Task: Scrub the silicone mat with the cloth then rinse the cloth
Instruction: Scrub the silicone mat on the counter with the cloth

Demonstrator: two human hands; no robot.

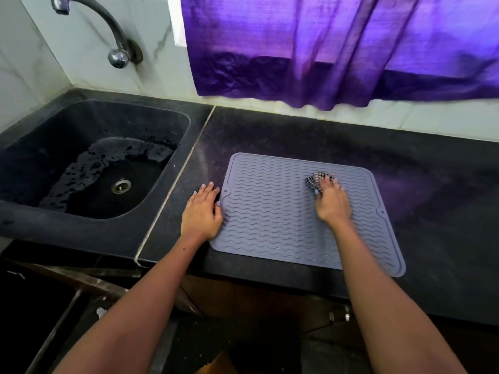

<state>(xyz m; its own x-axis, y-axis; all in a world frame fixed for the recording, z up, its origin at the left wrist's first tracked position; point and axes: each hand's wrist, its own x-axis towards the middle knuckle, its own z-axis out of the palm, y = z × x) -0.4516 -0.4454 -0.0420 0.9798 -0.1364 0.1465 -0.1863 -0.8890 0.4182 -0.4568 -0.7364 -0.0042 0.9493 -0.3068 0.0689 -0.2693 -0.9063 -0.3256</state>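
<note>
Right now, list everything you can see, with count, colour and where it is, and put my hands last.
silicone mat: one, grey with wavy ridges, flat on the countertop right of the sink
cloth: one, black-and-white checked, bunched on the mat's far right part
countertop: one, black speckled, along the wall
sink: one, black, left of the countertop, wet inside
drain: one, metal, in the sink floor
tap: one, metal, on the wall above the sink
curtain: one, purple, hanging behind the countertop
left hand: flat on the mat's left edge
right hand: pressing the cloth onto the mat
</note>
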